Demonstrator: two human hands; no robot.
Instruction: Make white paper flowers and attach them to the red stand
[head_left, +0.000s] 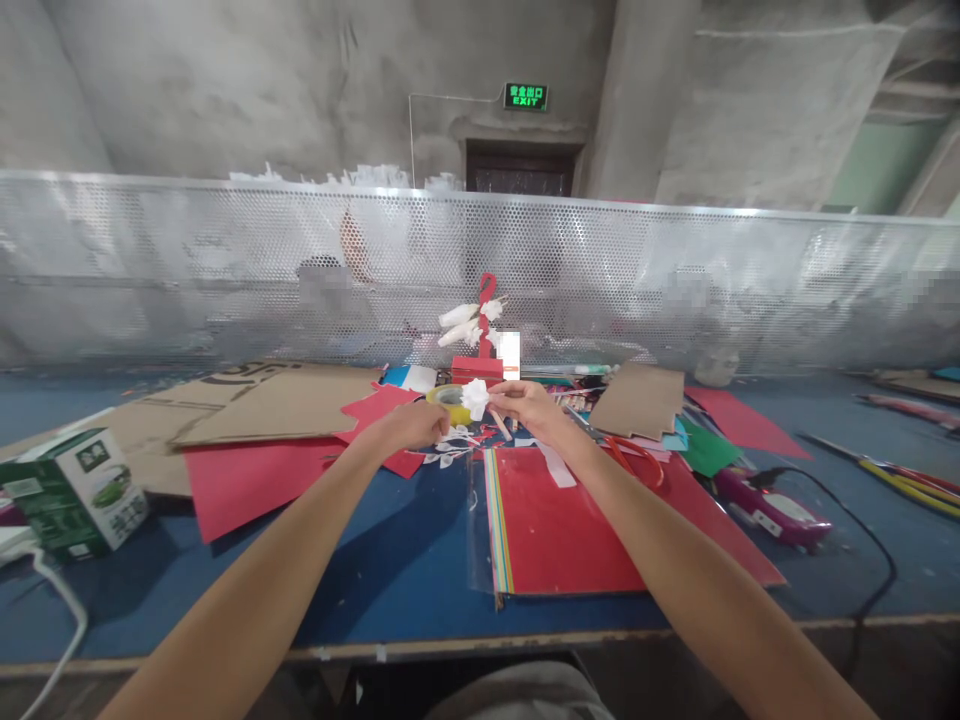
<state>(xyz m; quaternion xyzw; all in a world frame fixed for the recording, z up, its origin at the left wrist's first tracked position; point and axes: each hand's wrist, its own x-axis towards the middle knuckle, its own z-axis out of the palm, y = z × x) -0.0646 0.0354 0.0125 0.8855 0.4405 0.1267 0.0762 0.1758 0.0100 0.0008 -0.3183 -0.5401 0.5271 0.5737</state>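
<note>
My right hand (pixel 529 405) pinches a small white paper flower (pixel 475 398) between thumb and fingers, just above the table. Left of it, my left hand (pixel 418 425) is low with its fingers curled together; what they hold, if anything, is hidden. Beside that hand lie a yellow tape roll (pixel 452 408), partly covered by the flower, and white paper cutouts (pixel 450 447). Behind both hands stands a red paper decoration (pixel 486 345) with a looped top and a box-like base. White paper flowers (pixel 463 320) are fixed to its upright.
A pack of coloured paper (pixel 566 525) lies under my right forearm. Cardboard (pixel 277 405) and red sheets spread leftward, near a green-white box (pixel 79 490). To the right are green paper (pixel 709 447), a purple corded device (pixel 776 510) and yellow-handled tools (pixel 900 485). Perforated metal screen (pixel 637 280) behind.
</note>
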